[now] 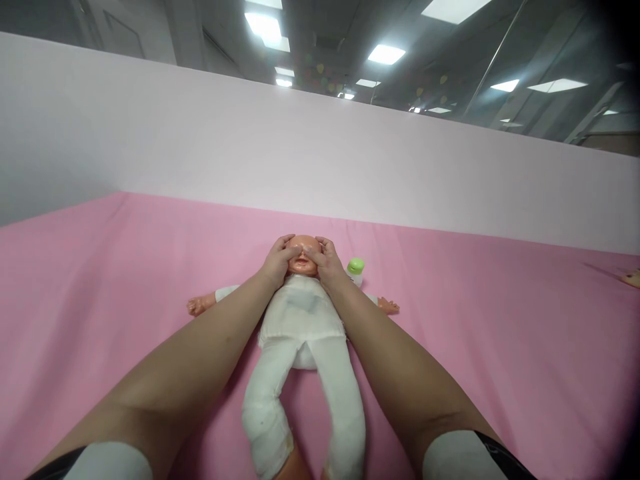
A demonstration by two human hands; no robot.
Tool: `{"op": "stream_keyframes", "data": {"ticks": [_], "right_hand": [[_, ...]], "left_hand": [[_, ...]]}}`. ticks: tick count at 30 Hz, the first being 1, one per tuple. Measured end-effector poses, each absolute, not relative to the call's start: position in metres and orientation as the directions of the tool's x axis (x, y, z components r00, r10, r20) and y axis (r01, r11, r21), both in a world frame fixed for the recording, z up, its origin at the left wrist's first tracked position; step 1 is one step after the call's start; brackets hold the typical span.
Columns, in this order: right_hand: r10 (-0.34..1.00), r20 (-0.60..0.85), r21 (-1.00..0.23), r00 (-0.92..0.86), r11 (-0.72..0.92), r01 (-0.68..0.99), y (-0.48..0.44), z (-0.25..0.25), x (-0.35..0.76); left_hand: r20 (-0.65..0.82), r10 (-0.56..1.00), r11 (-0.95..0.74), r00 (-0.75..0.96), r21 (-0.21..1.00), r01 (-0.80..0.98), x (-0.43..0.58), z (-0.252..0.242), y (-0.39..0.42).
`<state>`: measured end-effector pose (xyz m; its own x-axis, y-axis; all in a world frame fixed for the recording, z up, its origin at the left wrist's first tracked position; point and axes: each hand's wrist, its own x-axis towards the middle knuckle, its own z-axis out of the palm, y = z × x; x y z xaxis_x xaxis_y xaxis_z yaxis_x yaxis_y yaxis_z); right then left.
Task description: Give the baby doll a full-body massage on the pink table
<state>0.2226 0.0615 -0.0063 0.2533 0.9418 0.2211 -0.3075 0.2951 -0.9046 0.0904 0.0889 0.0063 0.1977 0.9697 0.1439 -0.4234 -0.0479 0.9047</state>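
Observation:
A baby doll (303, 317) with a white cloth body lies on its back, its head at the far end and its legs toward me. My left hand (279, 261) cups one side of the doll's head (303, 243), fingers curled round it and the thumb across the eye area. On the opposite side my right hand (327, 261) holds the head the same way. Both thumbs hide the doll's eyes; its mouth and forehead show. The doll's arms stretch out sideways beneath my forearms.
A small bottle with a green cap (356, 267) stands just right of my right hand. Pink cloth (150, 267) covers the surface. Behind it rises a white panel (300, 153), with glass above reflecting ceiling lights. Part of a pale object (632, 278) shows at the far right.

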Motion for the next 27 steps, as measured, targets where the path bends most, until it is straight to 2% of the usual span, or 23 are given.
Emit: {"op": "stream_keyframes", "data": {"ticks": [4,9,15,19,27], "right_hand": [[0.917,0.220,-0.947,0.334,0.282,-0.151,0.066,-0.007,0.223],[0.903,0.219,-0.959,0.369,0.269,-0.089,0.076,-0.015,0.228],[0.932,0.184,-0.923,0.311,0.273,-0.272,0.078,-0.017,0.228],[0.956,0.139,-0.882,0.259,0.239,-0.407,0.072,-0.013,0.230],[0.981,0.132,-0.858,0.143,0.185,-0.479,0.060,-0.008,0.240]], "left_hand": [[0.156,0.978,-0.096,0.142,0.930,-0.355,0.093,0.004,0.092],[0.198,0.979,-0.178,0.056,0.951,-0.254,0.096,-0.004,0.100],[0.156,0.985,-0.126,0.070,0.940,-0.317,0.098,-0.005,0.104],[0.084,0.990,-0.030,0.113,0.910,-0.413,0.096,0.000,0.102],[-0.032,0.980,0.141,0.194,0.803,-0.579,0.087,0.007,0.095]]}}
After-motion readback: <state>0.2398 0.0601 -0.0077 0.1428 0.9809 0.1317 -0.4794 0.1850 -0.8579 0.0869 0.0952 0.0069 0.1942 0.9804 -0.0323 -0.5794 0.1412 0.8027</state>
